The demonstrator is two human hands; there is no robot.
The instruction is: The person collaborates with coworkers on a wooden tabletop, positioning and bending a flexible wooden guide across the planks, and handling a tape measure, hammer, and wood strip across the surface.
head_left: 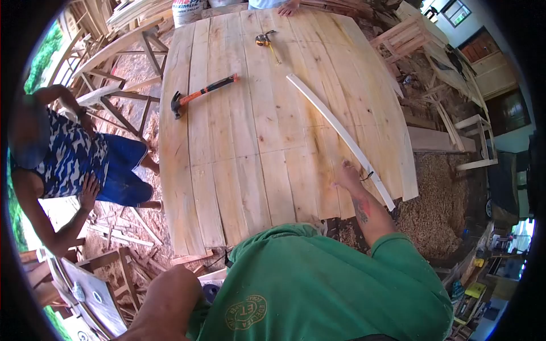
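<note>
My right hand (347, 174) rests low on a large panel of joined pale wooden planks (250, 131), its fingers apart and nothing visible in them. Just right of that hand, a long white strip (335, 124) lies slantwise across the planks, and my forearm is close to its lower end. A small dark loop (367, 175) shows between wrist and strip. At the panel's upper left lies a claw hammer (202, 94) with an orange and black handle. Farther up is a tape measure (263, 40) with a short length of yellow blade out. My left hand is out of view.
A person in a blue camouflage top (74, 148) stands left of the panel. Another person's hand (288, 8) touches its far edge. Wooden trestles (122, 85) stand at left, a slatted wooden frame (406, 40) at upper right. Wood shavings (438, 204) cover the ground.
</note>
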